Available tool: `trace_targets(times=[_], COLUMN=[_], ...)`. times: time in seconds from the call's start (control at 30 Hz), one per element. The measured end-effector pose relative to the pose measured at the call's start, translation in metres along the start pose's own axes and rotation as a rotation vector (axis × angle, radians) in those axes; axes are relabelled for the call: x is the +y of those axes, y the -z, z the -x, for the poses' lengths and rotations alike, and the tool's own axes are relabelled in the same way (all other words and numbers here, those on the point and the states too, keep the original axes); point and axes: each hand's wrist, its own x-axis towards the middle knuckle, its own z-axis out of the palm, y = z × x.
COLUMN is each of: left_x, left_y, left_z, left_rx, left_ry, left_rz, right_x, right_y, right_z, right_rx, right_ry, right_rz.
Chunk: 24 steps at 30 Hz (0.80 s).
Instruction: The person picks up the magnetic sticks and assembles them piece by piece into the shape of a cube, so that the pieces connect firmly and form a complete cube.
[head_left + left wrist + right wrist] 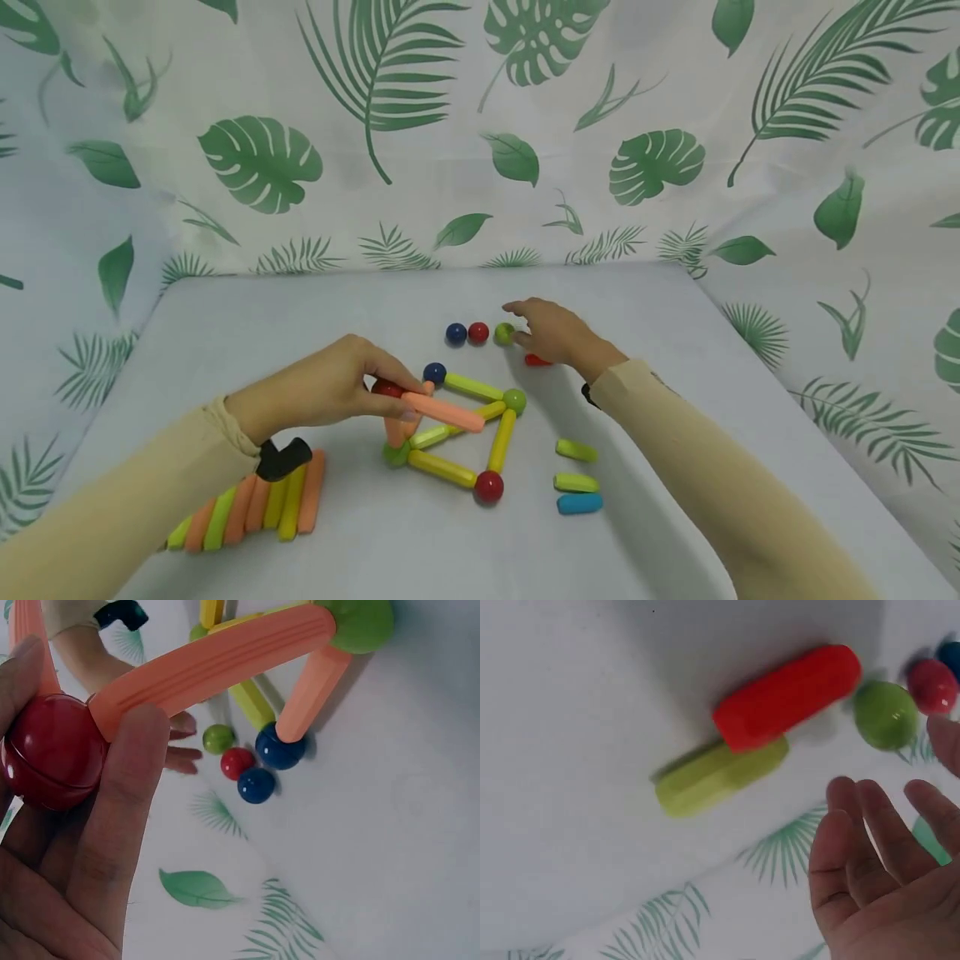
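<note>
Center stage, a person's left hand (pixel 333 383) pinches a red ball (pixel 56 754) between thumb and curled fingers, left of center in the frame, with a coral stick (pixel 444 412) jutting from it toward the picture's middle. A second coral rod (pixel 217 664) runs from that ball to a green corner ball (pixel 396 453) on the tabletop (pixel 652 550), part of a flat outline of rods and balls. Its other corners are a blue ball (pixel 435 372) at top, a lime ball (pixel 513 402) at right and a crimson ball (pixel 489 486) at bottom, with a yellow bar (pixel 442 468) along the lower edge.

The right hand (pixel 558 333), just above and right of center, is spread, its fingers loosely bent and gripping nothing. Just beside it sits a small green ball (pixel 504 334), right-hand end of a row of three. Near it, a red stick (pixel 787 697) overlaps a yellow-green one in the right-wrist view. Short sticks (pixel 576 482) lie at lower right, a row of colored sticks (pixel 311 492) at lower left. Leaf-print cloth (pixel 450 167) fills the background.
</note>
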Motion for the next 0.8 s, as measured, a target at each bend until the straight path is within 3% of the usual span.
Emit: trace_targets(times=[0.13,0.23,0.3,0.4,0.6,0.7,0.8], left_x=[-0.003,-0.002,-0.001,0.001,0.004,0.004,0.003], left_y=[-0.004,-0.006,-0.008,-0.009,-0.008,-0.007,-0.008], left_z=[0.003,0.004,0.003,0.001,-0.003,-0.003,-0.003], left_rx=[0.013,0.025,0.028,0.024,0.022,0.03,0.045], left_ry=[-0.015,-0.026,-0.036,-0.054,-0.063,-0.054,-0.045], left_rz=[0.017,0.021,0.017,0.012,-0.021,-0.042,-0.057], right_x=[0.001,-0.002,-0.003,-0.009,-0.04,-0.056,-0.067], right_y=[-0.015,-0.023,-0.024,-0.018,-0.007,-0.011,-0.017], right_z=[-0.011,-0.01,-0.001,0.03,0.118,0.147,0.157], right_rx=[-0.056,-0.031,0.01,0.071,0.102,0.124,0.172], right_ry=[0.005,0.034,0.041,0.043,0.115,0.129,0.119], right_rz=[0.074,0.129,0.105,-0.08,-0.566,-0.69,-0.75])
